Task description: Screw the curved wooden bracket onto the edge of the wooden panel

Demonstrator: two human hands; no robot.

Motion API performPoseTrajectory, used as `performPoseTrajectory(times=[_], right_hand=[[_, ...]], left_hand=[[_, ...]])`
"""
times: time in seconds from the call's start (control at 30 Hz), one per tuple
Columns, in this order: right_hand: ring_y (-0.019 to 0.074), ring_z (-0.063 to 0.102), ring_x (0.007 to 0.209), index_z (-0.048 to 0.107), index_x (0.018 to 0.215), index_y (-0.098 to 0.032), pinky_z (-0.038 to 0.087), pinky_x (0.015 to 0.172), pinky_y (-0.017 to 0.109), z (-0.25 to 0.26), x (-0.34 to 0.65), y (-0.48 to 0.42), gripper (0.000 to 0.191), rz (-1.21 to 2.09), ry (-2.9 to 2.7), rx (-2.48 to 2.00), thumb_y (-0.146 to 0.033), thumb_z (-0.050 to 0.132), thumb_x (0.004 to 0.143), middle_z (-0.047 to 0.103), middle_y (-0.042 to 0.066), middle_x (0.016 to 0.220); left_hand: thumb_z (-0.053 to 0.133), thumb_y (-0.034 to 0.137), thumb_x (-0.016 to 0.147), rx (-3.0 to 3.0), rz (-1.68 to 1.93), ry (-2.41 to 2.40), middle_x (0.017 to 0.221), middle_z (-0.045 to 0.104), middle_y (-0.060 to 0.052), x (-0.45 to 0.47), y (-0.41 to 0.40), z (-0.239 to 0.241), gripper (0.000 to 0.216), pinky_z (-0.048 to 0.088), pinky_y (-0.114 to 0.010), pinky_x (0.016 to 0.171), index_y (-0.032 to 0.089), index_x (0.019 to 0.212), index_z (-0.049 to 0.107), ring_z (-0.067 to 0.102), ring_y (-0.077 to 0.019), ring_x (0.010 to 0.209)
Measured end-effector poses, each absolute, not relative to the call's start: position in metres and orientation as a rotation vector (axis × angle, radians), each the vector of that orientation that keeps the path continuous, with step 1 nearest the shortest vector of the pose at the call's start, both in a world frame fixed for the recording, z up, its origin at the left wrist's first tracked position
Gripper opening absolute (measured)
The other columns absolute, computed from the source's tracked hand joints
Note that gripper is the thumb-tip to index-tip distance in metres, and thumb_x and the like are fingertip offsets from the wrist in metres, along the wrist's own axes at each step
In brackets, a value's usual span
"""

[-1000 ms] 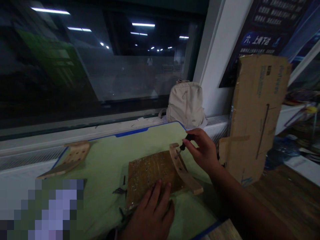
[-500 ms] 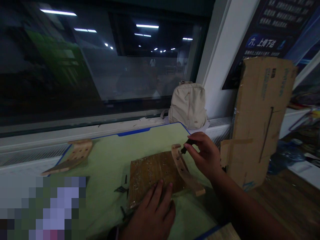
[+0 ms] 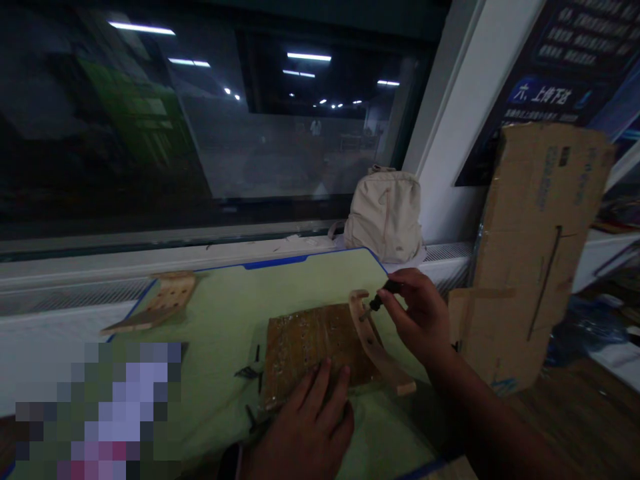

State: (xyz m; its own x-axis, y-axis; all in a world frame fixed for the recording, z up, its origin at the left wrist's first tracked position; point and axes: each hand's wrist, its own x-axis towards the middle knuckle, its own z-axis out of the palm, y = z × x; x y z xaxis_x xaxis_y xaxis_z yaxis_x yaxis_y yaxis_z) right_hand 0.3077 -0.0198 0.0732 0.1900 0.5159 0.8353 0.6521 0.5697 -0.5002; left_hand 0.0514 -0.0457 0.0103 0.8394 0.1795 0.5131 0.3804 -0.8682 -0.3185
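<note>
My right hand [image 3: 423,317] grips the black handle of a short screwdriver [image 3: 378,301], its fingers pinched round it. The thin shaft slants down to the left and meets a curved wooden piece [image 3: 369,339] near a hole at its upper end; whether a screw sits there is too dark to tell. That piece stands along the right edge of a brown, tape-covered board [image 3: 313,340]. My left hand [image 3: 317,423] lies on the board's near edge with fingers spread. Several dark screws [image 3: 247,371] lie on the table just left of the board.
Another curved wooden piece [image 3: 170,300] with holes rests at the left edge of the pale green, blue-rimmed table [image 3: 225,293]. A beige backpack [image 3: 385,217] sits on the sill behind it. Tall flattened cardboard [image 3: 543,253] leans at the right. A pixelated patch hides the lower left.
The whole view has shifted slightly, so things appear further right. The screwdriver stays at the curved piece, with its handle slightly turned. My left hand remains on the board.
</note>
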Motion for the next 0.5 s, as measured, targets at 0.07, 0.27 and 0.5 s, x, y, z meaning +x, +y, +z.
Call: performPoseTrajectory(times=[0.07,0.27,0.5], right_hand=[[0.0182,0.067,0.076,0.068,0.102,-0.026,0.059,0.066,0.034,0.077,0.313,-0.018,0.011,-0.200,-1.431,-1.099,-0.025,0.071,0.092,0.066,0.003,0.087],[0.0244,0.073,0.105,0.071,0.116,-0.029,0.063,0.088,0.044,0.089,0.305,-0.028,0.025,-0.176,-1.642,-1.001,-0.017,0.059,0.098,0.076,0.009,0.108],[0.0195,0.068,0.085,0.068,0.109,-0.029,0.059,0.072,0.036,0.075,0.312,-0.021,0.020,-0.132,-1.433,-1.073,-0.018,0.071,0.092,0.068,0.004,0.095]], left_hand=[[0.067,0.046,0.095,-2.599,-0.680,-0.406,0.141,0.064,-0.010,0.052,-0.046,0.010,0.028,0.031,-0.046,0.112,0.022,0.110,0.065,0.055,-0.0328,0.130],[0.065,0.040,0.097,-2.551,-0.747,-0.399,0.136,0.067,-0.009,0.055,-0.043,0.002,0.020,0.027,-0.046,0.114,0.023,0.106,0.064,0.056,-0.0310,0.127],[0.064,0.043,0.098,-2.563,-0.739,-0.413,0.137,0.066,-0.009,0.056,-0.045,0.006,0.022,0.024,-0.046,0.116,0.022,0.105,0.065,0.056,-0.0314,0.127]])
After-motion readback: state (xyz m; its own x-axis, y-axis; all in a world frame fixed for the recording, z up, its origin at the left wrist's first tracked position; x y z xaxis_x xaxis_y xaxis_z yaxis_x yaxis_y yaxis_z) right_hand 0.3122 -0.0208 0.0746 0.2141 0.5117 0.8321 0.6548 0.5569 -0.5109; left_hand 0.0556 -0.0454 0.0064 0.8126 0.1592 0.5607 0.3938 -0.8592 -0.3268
